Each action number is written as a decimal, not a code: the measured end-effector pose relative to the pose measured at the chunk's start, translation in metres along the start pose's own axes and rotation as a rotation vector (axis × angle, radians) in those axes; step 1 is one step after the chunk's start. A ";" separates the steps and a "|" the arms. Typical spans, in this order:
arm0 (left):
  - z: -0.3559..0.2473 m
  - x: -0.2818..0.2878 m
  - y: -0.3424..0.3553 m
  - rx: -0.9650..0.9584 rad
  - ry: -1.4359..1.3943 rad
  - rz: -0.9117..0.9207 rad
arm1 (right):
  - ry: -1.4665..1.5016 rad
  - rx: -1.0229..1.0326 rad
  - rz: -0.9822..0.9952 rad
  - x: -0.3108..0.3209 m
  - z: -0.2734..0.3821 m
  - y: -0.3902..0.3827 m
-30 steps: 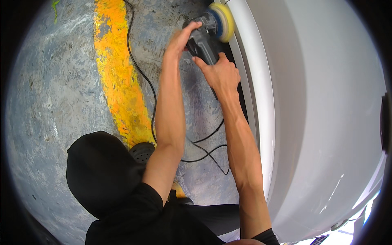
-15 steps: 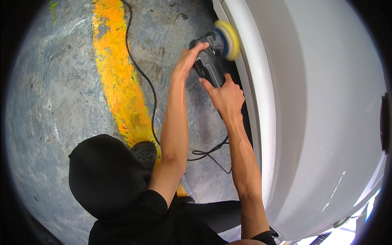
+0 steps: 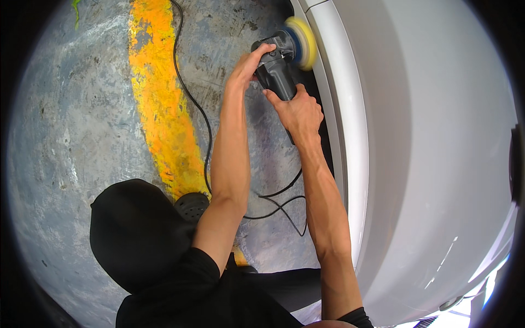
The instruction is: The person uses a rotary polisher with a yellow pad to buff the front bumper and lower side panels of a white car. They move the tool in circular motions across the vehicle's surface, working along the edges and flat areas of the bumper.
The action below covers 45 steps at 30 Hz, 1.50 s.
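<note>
A black polisher point(image 3: 277, 77) is held in both hands beside the lower side of a light grey car point(image 3: 437, 136). Its round yellow foam pad point(image 3: 309, 44) faces the car's white lower sill point(image 3: 350, 98), at or very close to the surface; I cannot tell whether they touch. My left hand point(image 3: 249, 66) is closed over the polisher's head, thumb on top. Around the body's rear end wraps my right hand point(image 3: 299, 113), its thumb along the near side. The palm sides of both hands are hidden.
A black power cord point(image 3: 192, 100) runs along the grey concrete floor point(image 3: 76, 126) and loops near my right forearm. A worn yellow stripe point(image 3: 158, 109) crosses the floor. My black clog point(image 3: 191, 206) rests near it. A dark gap lies under the sill.
The polisher and both hands have moved slightly farther away along the sill and a little left. The cord loop on the floor has shifted.
</note>
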<state>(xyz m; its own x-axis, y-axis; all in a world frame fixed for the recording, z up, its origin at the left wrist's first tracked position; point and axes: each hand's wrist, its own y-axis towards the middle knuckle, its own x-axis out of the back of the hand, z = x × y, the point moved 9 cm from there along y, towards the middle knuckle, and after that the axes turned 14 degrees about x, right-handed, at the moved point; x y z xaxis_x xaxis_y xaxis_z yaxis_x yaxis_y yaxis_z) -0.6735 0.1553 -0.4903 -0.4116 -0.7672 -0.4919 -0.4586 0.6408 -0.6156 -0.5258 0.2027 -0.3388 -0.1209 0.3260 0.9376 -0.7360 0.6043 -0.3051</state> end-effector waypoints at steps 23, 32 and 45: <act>0.006 0.008 -0.004 0.025 0.053 -0.097 | 0.033 -0.026 0.036 -0.015 -0.012 0.005; 0.019 0.007 -0.009 0.119 0.118 -0.092 | 0.059 -0.036 0.070 -0.018 -0.019 0.000; 0.022 0.001 -0.021 0.104 0.122 -0.095 | 0.072 -0.043 0.006 -0.014 -0.019 -0.017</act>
<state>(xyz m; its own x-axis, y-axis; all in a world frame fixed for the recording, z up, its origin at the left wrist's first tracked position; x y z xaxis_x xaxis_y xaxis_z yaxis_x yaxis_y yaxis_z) -0.6470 0.1408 -0.4914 -0.4657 -0.8112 -0.3536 -0.4190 0.5541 -0.7193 -0.4995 0.2017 -0.3502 -0.0755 0.3804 0.9217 -0.7060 0.6324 -0.3189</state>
